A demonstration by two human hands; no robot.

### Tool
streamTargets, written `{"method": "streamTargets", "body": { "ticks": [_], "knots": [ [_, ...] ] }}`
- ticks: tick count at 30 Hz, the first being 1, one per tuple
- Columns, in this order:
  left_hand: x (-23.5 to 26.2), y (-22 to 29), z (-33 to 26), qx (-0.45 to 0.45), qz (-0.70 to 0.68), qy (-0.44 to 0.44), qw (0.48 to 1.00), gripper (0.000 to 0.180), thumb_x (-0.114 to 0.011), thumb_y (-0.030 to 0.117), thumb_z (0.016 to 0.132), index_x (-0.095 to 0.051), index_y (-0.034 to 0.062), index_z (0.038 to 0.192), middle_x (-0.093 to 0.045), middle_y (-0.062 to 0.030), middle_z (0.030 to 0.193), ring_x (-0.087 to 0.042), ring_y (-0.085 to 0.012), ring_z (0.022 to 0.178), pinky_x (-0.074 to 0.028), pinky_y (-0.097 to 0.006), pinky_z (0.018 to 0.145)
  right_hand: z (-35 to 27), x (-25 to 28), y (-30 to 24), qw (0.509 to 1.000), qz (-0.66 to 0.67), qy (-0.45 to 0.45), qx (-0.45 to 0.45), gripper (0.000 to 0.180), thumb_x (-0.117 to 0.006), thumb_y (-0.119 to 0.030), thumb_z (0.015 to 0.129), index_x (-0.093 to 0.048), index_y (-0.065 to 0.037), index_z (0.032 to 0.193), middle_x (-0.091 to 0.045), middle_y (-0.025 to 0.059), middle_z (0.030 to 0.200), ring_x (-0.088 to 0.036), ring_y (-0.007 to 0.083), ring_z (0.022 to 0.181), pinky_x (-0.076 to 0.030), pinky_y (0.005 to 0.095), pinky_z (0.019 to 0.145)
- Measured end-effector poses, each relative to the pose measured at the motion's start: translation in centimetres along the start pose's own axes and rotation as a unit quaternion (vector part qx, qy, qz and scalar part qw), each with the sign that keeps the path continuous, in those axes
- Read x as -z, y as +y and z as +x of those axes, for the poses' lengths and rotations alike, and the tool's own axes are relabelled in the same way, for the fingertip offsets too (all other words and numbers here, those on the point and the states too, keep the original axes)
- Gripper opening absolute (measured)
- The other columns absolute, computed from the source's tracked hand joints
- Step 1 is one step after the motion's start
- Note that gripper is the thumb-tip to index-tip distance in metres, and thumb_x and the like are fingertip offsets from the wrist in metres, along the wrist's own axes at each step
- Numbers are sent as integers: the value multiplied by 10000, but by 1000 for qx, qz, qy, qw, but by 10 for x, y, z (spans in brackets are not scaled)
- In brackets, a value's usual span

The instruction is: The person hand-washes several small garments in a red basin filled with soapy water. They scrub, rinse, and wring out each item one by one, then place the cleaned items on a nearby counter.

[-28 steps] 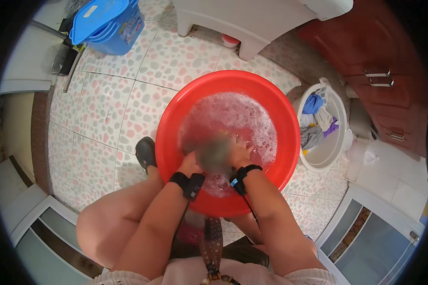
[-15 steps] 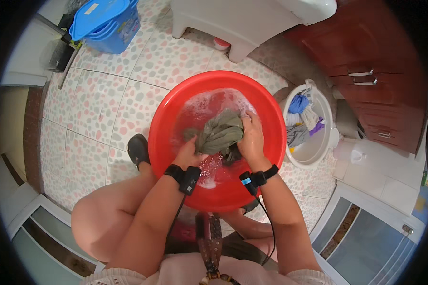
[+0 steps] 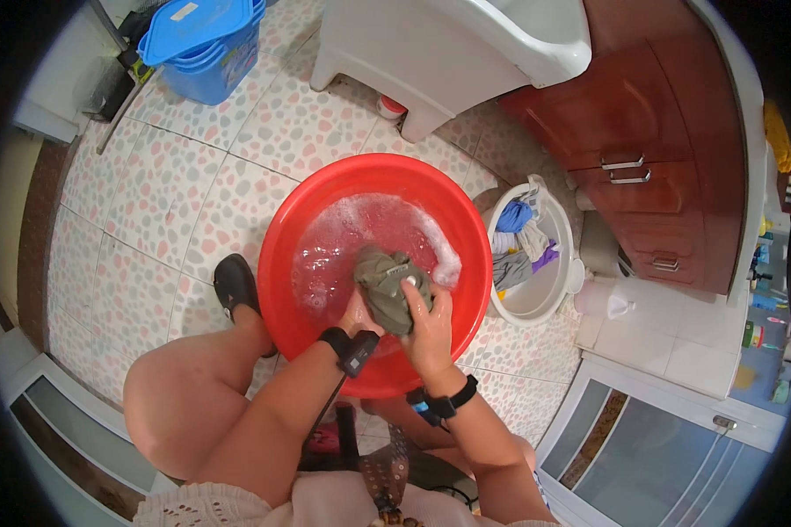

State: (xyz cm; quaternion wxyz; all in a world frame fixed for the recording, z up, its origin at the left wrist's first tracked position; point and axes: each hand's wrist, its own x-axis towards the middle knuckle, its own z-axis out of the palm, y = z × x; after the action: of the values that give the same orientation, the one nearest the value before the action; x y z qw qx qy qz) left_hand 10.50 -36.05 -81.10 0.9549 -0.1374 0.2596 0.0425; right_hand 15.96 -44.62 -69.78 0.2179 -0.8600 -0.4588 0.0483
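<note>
A wet, bunched olive-green garment [image 3: 385, 285] is held over the soapy water [image 3: 360, 227] in a large red basin [image 3: 281, 233]. My left hand [image 3: 360, 318] grips the garment from its lower left, its fingers mostly hidden beneath the cloth. My right hand [image 3: 431, 329] is closed on the garment's right side, with thumb and fingers pressing into the folds. White suds float along the water's far and right edges. Each wrist wears a black strap with a small device.
Right of the red basin stands a white basin [image 3: 549, 294] with blue, grey, white and purple clothes. A blue lidded bucket [image 3: 211, 75] is at the far left. A white washbasin stand [image 3: 395, 61] and red-brown cabinets [image 3: 606, 114] border the far side. My shoe [image 3: 235, 285] rests on the tiled floor.
The garment has come lower and nearer to me, in a more compact bunch. My right hand has moved down and left with it. The whole view has shifted somewhat.
</note>
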Motion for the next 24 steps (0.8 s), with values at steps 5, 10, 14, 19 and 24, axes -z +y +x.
{"method": "streamTargets", "body": {
  "ticks": [5, 10, 14, 19, 24],
  "knots": [
    [13, 11, 11, 19, -4, 35, 999, 457, -473, 433, 963, -561, 69, 1224, -596, -106, 1226, -571, -269, 1109, -433, -444, 1017, -16, 28, 14, 988, -71, -136, -20, 588, -781, -150, 637, -523, 31, 1133, -572, 197, 1011, -575, 375, 940, -486, 451, 800],
    [15, 18, 14, 65, 38, 57, 996, 415, -491, 377, 966, -573, 33, 1184, -609, -121, 1188, -576, -270, 1087, -429, -444, 1012, -14, 24, 50, 935, 103, -286, -185, 404, -698, -277, 818, -584, 53, 1020, -653, 164, 788, -652, 303, 645, -521, 399, 571],
    [11, 19, 16, 91, 76, 77, 990, 462, -450, 411, 978, -565, 22, 1199, -612, -128, 1193, -579, -273, 1093, -430, -431, 1008, -24, -3, 67, 709, 511, -234, -426, 396, -542, -378, 949, -607, 4, 1034, -669, 125, 831, -648, 203, 628, -519, 309, 507],
    [10, 16, 22, 60, 96, 102, 988, 498, -434, 455, 979, -565, 35, 1211, -612, -123, 1196, -590, -269, 1080, -457, -417, 975, -33, -42, 68, 314, 755, -91, -568, 462, -456, -466, 972, -602, -41, 1076, -673, 121, 883, -638, 213, 624, -535, 310, 516],
    [8, 19, 24, 60, 155, 176, 970, 478, -423, 455, 988, -565, 63, 1221, -606, -121, 1208, -597, -262, 1071, -475, -405, 952, -24, -28, 68, 626, 557, -199, -508, 511, -477, -463, 969, -548, -22, 1218, -657, 166, 1020, -658, 247, 813, -561, 337, 686]
  ]
}}
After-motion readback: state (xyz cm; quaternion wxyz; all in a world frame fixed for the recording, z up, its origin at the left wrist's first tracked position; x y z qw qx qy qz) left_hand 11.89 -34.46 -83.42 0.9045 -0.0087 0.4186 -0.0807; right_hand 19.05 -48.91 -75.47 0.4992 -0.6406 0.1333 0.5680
